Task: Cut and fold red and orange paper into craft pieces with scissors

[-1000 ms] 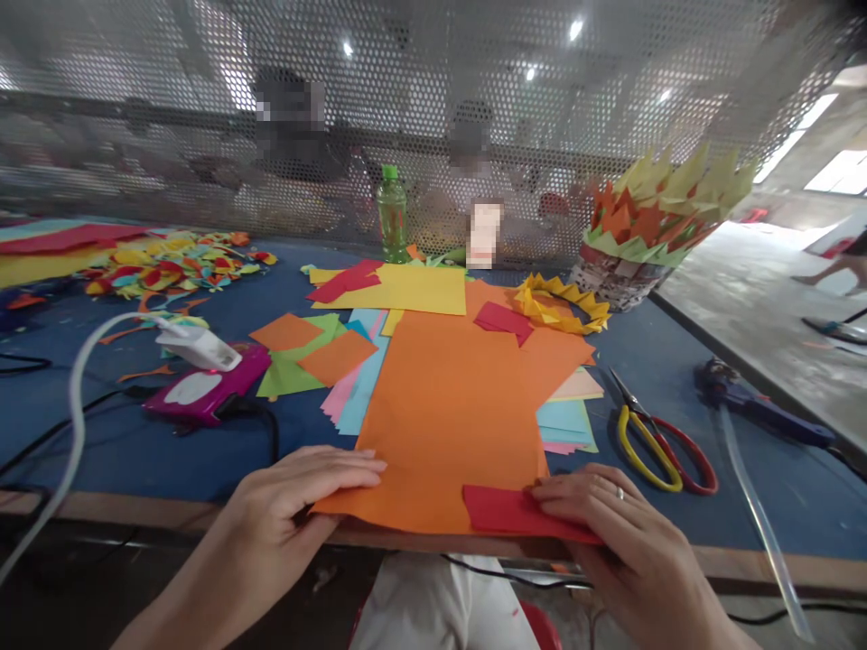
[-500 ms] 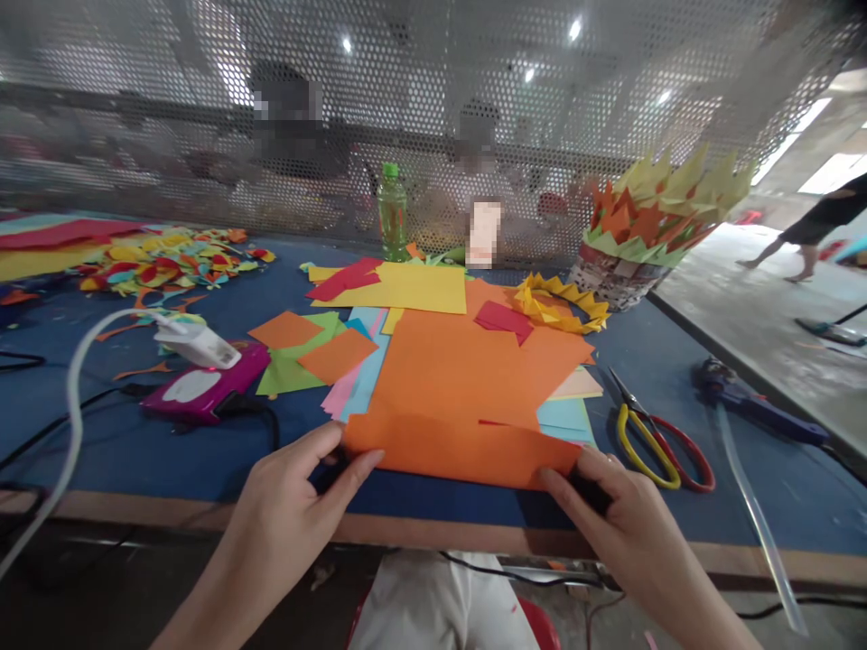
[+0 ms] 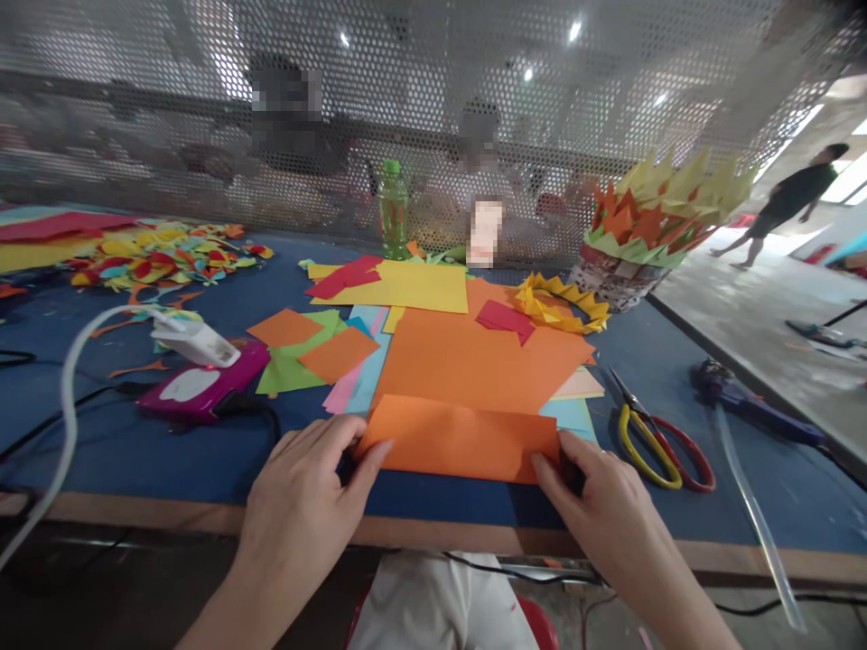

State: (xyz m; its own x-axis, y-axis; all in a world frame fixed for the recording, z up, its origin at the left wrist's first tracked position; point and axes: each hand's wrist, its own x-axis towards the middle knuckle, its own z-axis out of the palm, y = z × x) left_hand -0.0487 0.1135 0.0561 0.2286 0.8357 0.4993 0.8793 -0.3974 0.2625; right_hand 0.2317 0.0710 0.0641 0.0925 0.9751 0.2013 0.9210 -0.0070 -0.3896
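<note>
Between my hands is a strip of folded orange paper (image 3: 461, 441), low over the table's front edge. My left hand (image 3: 312, 487) pinches its left end between thumb and fingers. The right end is pinched the same way by my right hand (image 3: 600, 496). Beneath and behind it lies a larger orange sheet (image 3: 467, 366) on a pile of coloured paper. Orange and green squares (image 3: 339, 355) spread to the left of the pile. Scissors (image 3: 650, 442) with one yellow and one red handle rest to the right of my right hand.
At left are a pink power strip (image 3: 196, 388) with a white plug and cable, and a heap of paper scraps (image 3: 163, 253). A green bottle (image 3: 393, 212) stands at the back. To the right are a glue gun (image 3: 759, 402), a yellow folded ring (image 3: 589, 311) and a paper-pointed basket (image 3: 623, 280).
The larger orange sheet no longer extends up from the strip; the paper in my hands is now a shorter, folded strip. My hands are slightly closer together. A person at right has moved.
</note>
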